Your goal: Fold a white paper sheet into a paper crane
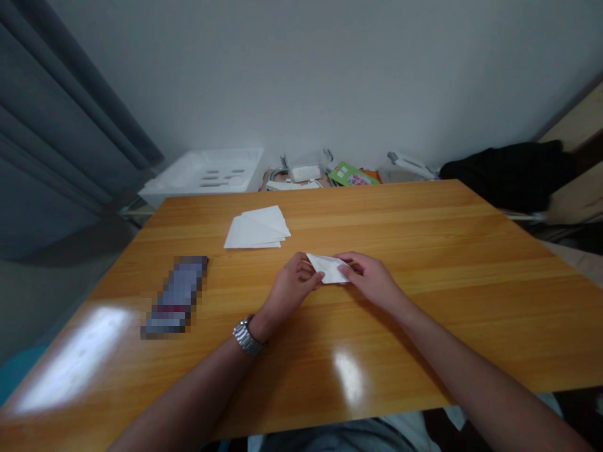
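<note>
A small folded sheet of white paper (328,269) is held between my two hands, a little above or on the tabletop; I cannot tell which. My left hand (296,280) pinches its left end, thumb in front and fingers behind. At the right end, my right hand (369,276) grips it the same way, its thumb lying on the paper's face. Creases run across the folded paper. A metal watch (247,336) is on my left wrist. Beyond my left hand lies a loose stack of white paper sheets (257,228).
The wooden table (424,226) fills most of the view. A blurred-out phone-like object (176,295) lies at its left. Behind the far edge are a white tray (202,169), a green packet (351,174), cables and a black cloth (509,172). A grey curtain (56,113) hangs at left.
</note>
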`<state>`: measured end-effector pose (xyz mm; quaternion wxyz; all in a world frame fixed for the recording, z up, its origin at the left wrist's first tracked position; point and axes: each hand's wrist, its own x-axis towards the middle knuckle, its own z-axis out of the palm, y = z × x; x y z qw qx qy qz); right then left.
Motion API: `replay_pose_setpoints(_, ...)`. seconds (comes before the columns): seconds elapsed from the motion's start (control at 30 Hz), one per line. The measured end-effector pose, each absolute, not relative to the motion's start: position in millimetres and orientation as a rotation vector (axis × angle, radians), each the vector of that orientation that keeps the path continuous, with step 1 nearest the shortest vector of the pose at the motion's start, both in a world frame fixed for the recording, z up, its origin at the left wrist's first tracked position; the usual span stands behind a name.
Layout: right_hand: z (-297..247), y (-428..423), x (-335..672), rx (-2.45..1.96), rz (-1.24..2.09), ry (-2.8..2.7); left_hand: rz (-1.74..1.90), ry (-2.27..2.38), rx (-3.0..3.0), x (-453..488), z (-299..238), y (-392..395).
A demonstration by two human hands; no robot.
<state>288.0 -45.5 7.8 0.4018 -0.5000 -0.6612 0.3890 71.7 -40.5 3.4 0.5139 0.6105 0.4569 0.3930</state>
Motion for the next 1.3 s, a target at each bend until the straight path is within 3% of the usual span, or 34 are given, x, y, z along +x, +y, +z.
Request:
replay_pose_setpoints(0.53,20,-50,285,-1.253,0.743,-1.935,0.818,1.098,1.662,69,12,-46)
replay_pose_setpoints(1.0,12,-49,280,-1.267,1.239,-1.546,0.856,1.092,1.684,73,17,-50)
replay_pose_setpoints(1.3,9,-48,279,-1.221,1.278,-1.479,0.870,1.064,1.706,74,18,-51)
